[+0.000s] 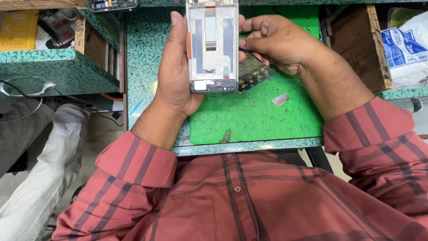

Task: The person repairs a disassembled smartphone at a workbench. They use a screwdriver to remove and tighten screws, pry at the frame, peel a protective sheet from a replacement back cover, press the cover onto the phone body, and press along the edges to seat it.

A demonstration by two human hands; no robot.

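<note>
My left hand holds an opened phone frame upright, its bare silver inside facing me, thumb along its left edge. My right hand touches the frame's right edge with its fingertips. Under the right hand lies a dark sheet with yellow markings, partly hidden by the frame and fingers. Both hands hover over a green work mat.
A small silver blade piece lies on the mat. The patterned teal bench has a wooden box and a white plastic bag at right. Another phone part and a shelf with clutter sit at left.
</note>
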